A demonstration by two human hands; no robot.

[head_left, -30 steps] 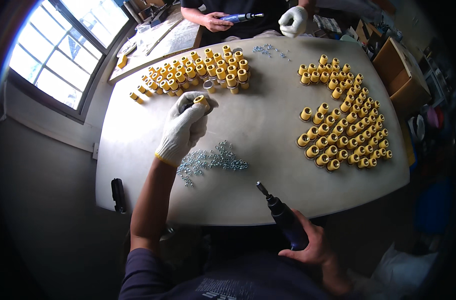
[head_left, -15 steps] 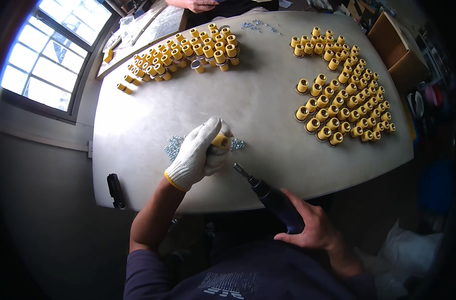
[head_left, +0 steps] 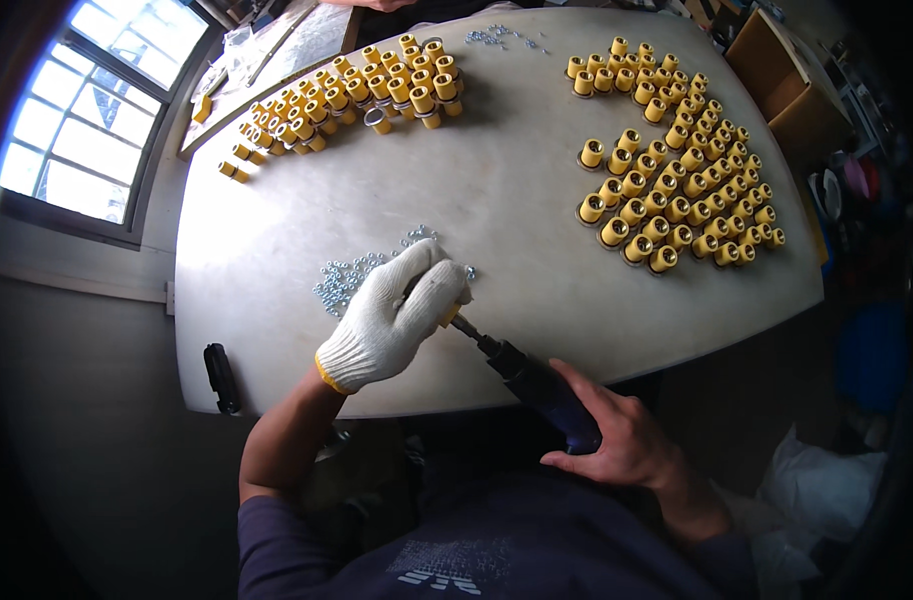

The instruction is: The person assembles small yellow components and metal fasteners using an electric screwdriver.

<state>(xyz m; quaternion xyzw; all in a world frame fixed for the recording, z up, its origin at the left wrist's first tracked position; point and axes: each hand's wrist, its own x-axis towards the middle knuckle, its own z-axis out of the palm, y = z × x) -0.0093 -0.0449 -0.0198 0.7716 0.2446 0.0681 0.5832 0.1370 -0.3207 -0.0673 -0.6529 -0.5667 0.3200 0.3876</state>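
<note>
My left hand (head_left: 389,315), in a white knit glove with a yellow cuff edge, is closed around a yellow cylindrical part (head_left: 450,316). Only a sliver of the part shows past the fingers. My bare right hand (head_left: 625,438) grips a dark electric screwdriver (head_left: 539,388), its thumb and fingers around the rear of the body. The tool slants up to the left, and its metal tip meets the yellow part's end; how deep it sits is hidden. Small shiny metal nuts (head_left: 341,284) lie loose beside and beyond the glove.
Yellow cylinders with dark rims stand in a large group (head_left: 675,206) at the right and another group (head_left: 342,95) at the far left. More small metal pieces (head_left: 497,38) lie at the back. A black object (head_left: 220,378) rests near the table's left edge. A cardboard box (head_left: 777,70) stands beyond the right corner.
My left hand has turned, so the glove now covers most of the yellow part. The screwdriver has moved up and left, bringing its tip from apart to the part's end.
</note>
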